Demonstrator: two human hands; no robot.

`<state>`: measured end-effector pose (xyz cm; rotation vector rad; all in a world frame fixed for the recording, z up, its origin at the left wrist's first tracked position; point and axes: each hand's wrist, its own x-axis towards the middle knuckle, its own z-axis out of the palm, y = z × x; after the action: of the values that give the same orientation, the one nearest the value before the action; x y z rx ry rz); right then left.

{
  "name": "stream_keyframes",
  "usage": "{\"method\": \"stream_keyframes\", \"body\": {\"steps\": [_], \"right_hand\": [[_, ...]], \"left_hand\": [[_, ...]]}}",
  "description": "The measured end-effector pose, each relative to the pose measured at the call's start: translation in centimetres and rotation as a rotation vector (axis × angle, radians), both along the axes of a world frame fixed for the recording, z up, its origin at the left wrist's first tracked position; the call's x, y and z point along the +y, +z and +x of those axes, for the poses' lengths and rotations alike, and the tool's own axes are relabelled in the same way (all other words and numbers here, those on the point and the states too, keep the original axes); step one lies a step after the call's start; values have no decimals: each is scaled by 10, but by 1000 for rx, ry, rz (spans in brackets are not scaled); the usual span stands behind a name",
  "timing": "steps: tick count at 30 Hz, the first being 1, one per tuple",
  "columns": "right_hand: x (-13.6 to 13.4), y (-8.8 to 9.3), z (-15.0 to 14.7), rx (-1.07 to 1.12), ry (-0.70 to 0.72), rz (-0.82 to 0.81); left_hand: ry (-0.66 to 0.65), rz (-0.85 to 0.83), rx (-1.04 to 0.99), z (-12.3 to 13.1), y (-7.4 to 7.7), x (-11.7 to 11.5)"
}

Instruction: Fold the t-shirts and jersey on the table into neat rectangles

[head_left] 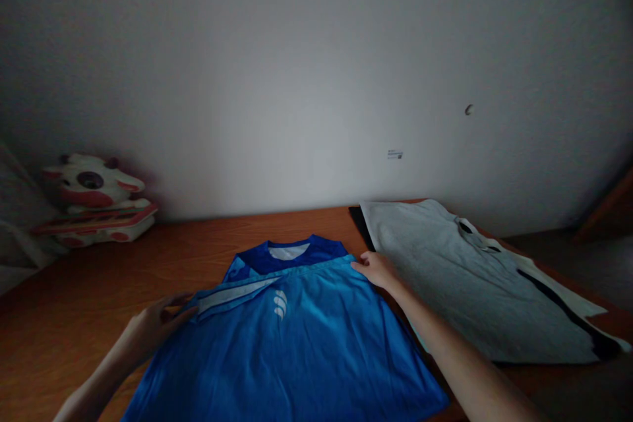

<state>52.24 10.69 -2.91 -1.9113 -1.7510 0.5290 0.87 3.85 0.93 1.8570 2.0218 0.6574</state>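
Note:
A blue sports shirt (291,349) with a darker collar and a small white emblem lies flat on the orange-brown surface (74,303). One sleeve with a pale stripe is folded across its chest. My left hand (153,324) rests at the shirt's left edge, fingers closed on the end of that folded sleeve. My right hand (376,269) lies at the shirt's right shoulder, fingers bent and pressing on the fabric near the edge.
A grey garment (459,277) with dark trim is spread to the right, over something black. A white and red plush toy (93,204) sits at the far left against the pale wall. A dark wooden edge shows at the far right.

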Motion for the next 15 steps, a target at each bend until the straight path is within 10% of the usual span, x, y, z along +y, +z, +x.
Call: {"method": "stream_keyframes", "body": {"steps": [15], "right_hand": [[5,3,22,537,5,135]], "left_hand": [[145,66,-253,-4,6,26]]}}
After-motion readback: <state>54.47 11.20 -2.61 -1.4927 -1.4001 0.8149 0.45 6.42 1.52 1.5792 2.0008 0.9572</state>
